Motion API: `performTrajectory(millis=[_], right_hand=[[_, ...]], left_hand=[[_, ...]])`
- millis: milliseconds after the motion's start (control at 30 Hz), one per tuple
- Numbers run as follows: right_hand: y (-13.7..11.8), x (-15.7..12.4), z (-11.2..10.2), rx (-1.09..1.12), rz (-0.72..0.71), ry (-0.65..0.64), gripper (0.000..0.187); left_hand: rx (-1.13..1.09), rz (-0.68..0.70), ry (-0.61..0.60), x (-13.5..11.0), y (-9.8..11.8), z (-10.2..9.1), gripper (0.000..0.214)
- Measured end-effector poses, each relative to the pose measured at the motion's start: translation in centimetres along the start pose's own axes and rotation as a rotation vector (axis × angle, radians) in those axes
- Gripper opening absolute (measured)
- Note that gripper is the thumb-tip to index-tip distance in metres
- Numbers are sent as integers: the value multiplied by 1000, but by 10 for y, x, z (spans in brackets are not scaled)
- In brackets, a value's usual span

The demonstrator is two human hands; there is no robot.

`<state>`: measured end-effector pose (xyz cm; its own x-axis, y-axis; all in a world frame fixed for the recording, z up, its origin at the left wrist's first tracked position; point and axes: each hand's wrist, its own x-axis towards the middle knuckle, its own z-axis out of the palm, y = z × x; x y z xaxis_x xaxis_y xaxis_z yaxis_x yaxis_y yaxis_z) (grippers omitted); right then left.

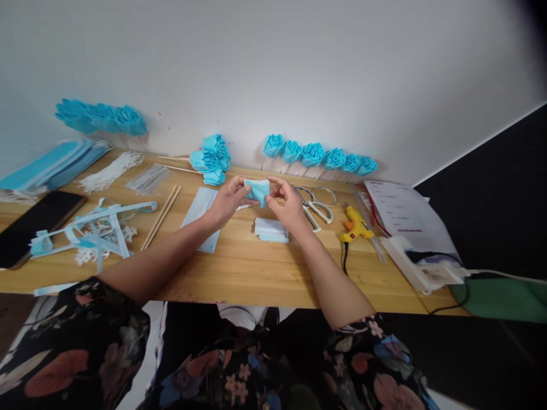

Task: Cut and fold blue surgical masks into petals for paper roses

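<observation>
Both my hands meet above the middle of the wooden table (239,267), pinching one small folded piece of light blue fabric (258,190) between them. My left hand (228,199) grips its left edge with thumb and fingers closed. My right hand (288,202) holds the right edge the same way. Just below the hands lies a small stack of cut blue-and-white fabric pieces (272,230). A flat blue face mask (200,216) rests under my left wrist.
Blue fabric roses (318,155) line the wall, with a cluster (211,159) and another group (100,117) further left. Scissors (316,208), a yellow glue gun (354,225), papers (404,213), wooden sticks (160,216), mask scraps (94,230), a phone (36,222) and stacked masks (51,165) surround the hands.
</observation>
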<state>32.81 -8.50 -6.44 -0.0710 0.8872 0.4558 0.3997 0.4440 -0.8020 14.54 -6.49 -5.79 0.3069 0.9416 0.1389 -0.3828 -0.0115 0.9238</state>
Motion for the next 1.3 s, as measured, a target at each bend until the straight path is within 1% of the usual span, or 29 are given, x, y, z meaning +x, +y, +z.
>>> performTrajectory(millis=[133, 267, 400, 467, 567, 633, 767, 867, 967, 1033, 1067, 1100, 1167, 1233, 1300], right_hand=[[4, 0, 1, 25, 11, -14, 46], [6, 0, 3, 43, 6, -36, 46], [5, 0, 5, 33, -12, -72, 46], [5, 0, 5, 30, -11, -84, 47], [5, 0, 6, 42, -21, -90, 46], [4, 0, 7, 52, -26, -89, 45], [2, 1, 5, 92, -36, -56, 45], [1, 5, -3, 96, -55, -5, 44], [1, 13, -22, -42, -42, 71, 41], [1, 17, -40, -216, 14, 105, 39], [1, 18, -50, -326, 58, 102, 38], [0, 17, -59, -451, 101, 90, 37], [-3, 11, -77, -687, 180, 25, 32], [-6, -1, -89, -836, 231, -62, 25], [-7, -15, -95, -921, 297, -117, 24]], left_hand=[[8, -28, -20, 3, -3, -4, 38], [94, -51, -18, 5, -6, -8, 56], [140, -91, -11, 7, -10, -9, 45], [147, -103, 7, 7, -10, -7, 43], [210, -78, 35, 7, -7, -5, 41], [275, -57, 33, 5, -3, -3, 40], [334, -63, 29, 4, -1, -2, 41], [364, -52, 53, 5, -3, -6, 35], [328, -58, 104, 9, -7, -12, 32], [244, -65, 152, 11, -9, -15, 35], [195, -63, 174, 12, -9, -16, 36], [147, -62, 194, 13, -8, -17, 36], [61, -61, 224, 15, -5, -17, 35], [8, -68, 227, 15, 0, -17, 33], [-34, -77, 207, 14, 5, -16, 30]])
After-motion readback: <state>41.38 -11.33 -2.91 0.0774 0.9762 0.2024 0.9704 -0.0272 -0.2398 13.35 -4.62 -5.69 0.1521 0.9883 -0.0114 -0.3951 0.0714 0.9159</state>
